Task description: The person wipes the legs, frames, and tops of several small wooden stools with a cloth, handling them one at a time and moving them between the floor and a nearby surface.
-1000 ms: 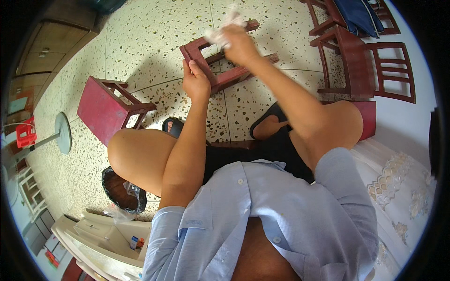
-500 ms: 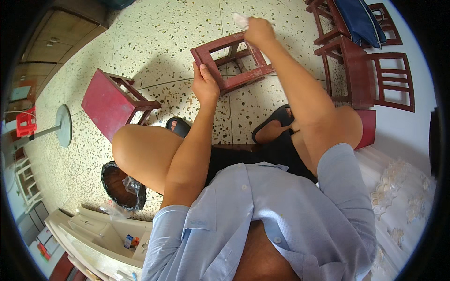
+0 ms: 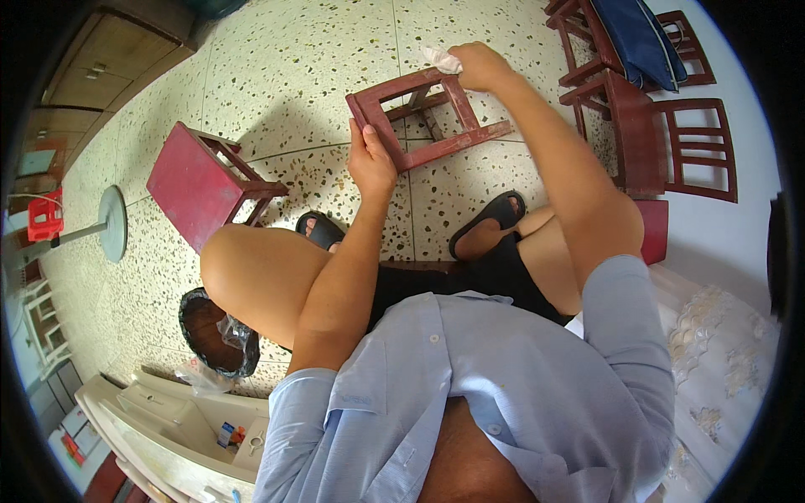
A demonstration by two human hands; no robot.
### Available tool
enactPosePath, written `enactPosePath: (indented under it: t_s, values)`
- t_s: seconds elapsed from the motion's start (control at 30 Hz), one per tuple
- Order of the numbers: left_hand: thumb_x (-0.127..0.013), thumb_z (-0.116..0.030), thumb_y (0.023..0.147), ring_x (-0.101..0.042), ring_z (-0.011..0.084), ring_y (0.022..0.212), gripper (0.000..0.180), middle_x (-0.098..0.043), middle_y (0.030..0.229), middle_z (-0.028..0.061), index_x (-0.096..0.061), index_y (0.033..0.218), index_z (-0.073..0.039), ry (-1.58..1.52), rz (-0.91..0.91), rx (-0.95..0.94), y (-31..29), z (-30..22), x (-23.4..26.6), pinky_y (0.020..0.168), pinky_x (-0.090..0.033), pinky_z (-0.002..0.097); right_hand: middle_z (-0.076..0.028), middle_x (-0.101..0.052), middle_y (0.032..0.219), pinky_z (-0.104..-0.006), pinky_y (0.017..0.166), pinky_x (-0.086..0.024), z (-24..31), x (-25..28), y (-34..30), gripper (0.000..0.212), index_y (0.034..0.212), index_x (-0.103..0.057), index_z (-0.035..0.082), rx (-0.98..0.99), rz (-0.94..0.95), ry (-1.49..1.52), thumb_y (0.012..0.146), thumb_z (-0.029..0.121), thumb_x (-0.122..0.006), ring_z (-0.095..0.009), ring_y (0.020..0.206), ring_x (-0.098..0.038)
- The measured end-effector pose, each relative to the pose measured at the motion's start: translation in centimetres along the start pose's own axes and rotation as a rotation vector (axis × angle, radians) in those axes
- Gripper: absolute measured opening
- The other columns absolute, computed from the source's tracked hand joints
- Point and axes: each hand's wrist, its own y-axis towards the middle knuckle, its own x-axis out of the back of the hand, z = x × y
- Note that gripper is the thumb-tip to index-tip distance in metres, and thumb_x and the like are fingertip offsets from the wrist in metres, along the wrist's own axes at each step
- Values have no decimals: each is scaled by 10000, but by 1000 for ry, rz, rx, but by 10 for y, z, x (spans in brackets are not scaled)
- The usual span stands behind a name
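Observation:
A small dark-red wooden stool [image 3: 429, 121] is held up in front of me, legs and rungs showing. My left hand [image 3: 371, 158] grips its near leg at the lower left. My right hand [image 3: 475, 65] is closed on a crumpled white cloth [image 3: 440, 59] and presses it against the stool's upper right leg. I am seated, with both knees spread and black sandals [image 3: 486, 220] on the speckled terrazzo floor.
A second red stool [image 3: 201, 183] lies tipped on the floor to the left. Dark-red wooden chairs [image 3: 662, 134] with a blue cloth stand at right. A bin with a black liner [image 3: 214, 331] sits by my left knee. A white fan base [image 3: 109, 222] is far left.
The stool has been turned and lowered slightly in my hands. My right hand with the cloth has shifted along the frame toward the upper right leg.

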Motion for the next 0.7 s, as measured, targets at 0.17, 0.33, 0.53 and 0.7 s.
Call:
enactPosePath:
  t_s: [0.17, 0.33, 0.53, 0.7]
  values:
    - [-414, -404, 1047, -498, 318, 1302, 599, -493, 1433, 232, -388, 1480, 9, -144, -9, -59, -33, 17, 11, 1084, -373, 357, -158, -711, 1021, -440, 816, -553, 24, 14, -19, 483, 1144, -653, 122, 205, 165, -134, 661, 134, -664, -356, 940, -682]
    - [-372, -744, 925, -251, 337, 1462, 947, -216, 1606, 174, -207, 1565, -67, -760, 191, 598, -27, 15, 31, 1125, -241, 631, -155, -713, 996, -435, 782, -551, 23, 27, -55, 545, 1178, -639, 145, 139, 404, -28, 636, 139, -694, -352, 934, -684]
    - [-432, -868, 783, -467, 370, 1309, 1039, -465, 1463, 172, -421, 1471, -90, -922, 527, 1027, -20, -4, 30, 1085, -358, 592, -143, -712, 984, -468, 791, -546, 44, 33, -120, 508, 1153, -657, 156, 142, 219, -48, 650, 90, -683, -366, 972, -661]
    - [-421, -849, 802, -548, 349, 1230, 981, -561, 1368, 172, -492, 1421, -92, -984, 519, 885, -33, -11, 27, 1026, -435, 559, -139, -618, 1089, -443, 884, -486, 44, 25, -153, 488, 1131, -657, 92, 101, 166, -11, 647, 49, -704, -341, 1108, -547]
